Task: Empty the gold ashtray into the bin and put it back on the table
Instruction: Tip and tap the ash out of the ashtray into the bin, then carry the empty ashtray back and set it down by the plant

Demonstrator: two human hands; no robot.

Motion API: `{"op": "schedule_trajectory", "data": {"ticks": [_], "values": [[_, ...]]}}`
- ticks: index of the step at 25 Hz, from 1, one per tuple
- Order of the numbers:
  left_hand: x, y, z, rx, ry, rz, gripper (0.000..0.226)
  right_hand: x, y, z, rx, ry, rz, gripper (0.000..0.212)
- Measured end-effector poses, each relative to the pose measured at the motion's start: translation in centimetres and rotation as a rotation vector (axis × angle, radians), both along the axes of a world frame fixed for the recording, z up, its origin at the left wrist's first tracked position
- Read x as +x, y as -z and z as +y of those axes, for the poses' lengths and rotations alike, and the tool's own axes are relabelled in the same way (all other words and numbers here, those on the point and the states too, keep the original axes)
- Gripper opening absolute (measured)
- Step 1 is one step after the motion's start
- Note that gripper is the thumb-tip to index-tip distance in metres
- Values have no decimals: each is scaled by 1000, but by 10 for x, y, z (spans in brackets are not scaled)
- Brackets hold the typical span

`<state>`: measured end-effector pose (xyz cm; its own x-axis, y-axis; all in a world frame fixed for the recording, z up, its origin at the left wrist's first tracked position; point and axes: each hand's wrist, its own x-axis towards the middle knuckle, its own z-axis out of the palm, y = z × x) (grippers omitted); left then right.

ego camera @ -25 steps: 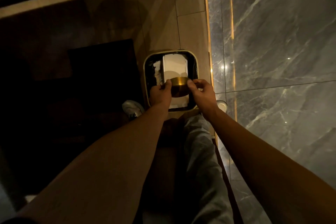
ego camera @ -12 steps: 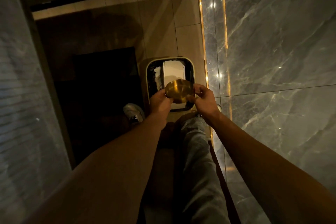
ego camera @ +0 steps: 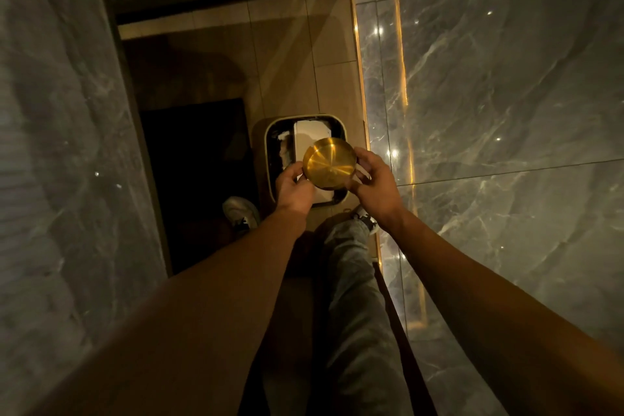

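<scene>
Both hands pinch gold ashtray (ego camera: 329, 162) by rim: left hand (ego camera: 294, 188) near edge, right hand (ego camera: 374, 185) opposite. We hold it over open bin (ego camera: 261, 159) on tiled floor (ego camera: 287, 54), flat shiny face toward us. We judge: keep it inside bin rim, tap gently, watch residue, grip firm on slick metal.

The ashtray (ego camera: 329, 162) is bright gold with a brushed sheen, fine lines radiating from its centre. The bin (ego camera: 261, 149) has a tan outer shell, a black inside and a white sheet within. The floor tiles (ego camera: 280, 54) are beige with thin dark joints. The wall (ego camera: 506, 94) on the right is grey marble with pale white veining, edged by a glowing amber strip (ego camera: 401, 78). The trousers (ego camera: 358, 314) are washed grey. The shoe (ego camera: 240, 211) is white with dark markings. A mat (ego camera: 196, 162) is near black.
</scene>
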<state>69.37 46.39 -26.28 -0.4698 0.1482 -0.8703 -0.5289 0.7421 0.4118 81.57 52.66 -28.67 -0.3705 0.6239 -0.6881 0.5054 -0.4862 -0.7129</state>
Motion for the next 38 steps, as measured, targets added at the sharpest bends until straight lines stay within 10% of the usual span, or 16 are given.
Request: {"op": "schedule_trajectory", "data": {"ticks": [20, 38], "values": [[-29, -192, 0, 537, 160, 226, 68, -18, -198, 30, 389, -10, 203, 71], [-225, -396, -190, 814, 213, 777, 76, -205, -429, -111, 666, -254, 405, 69]]}}
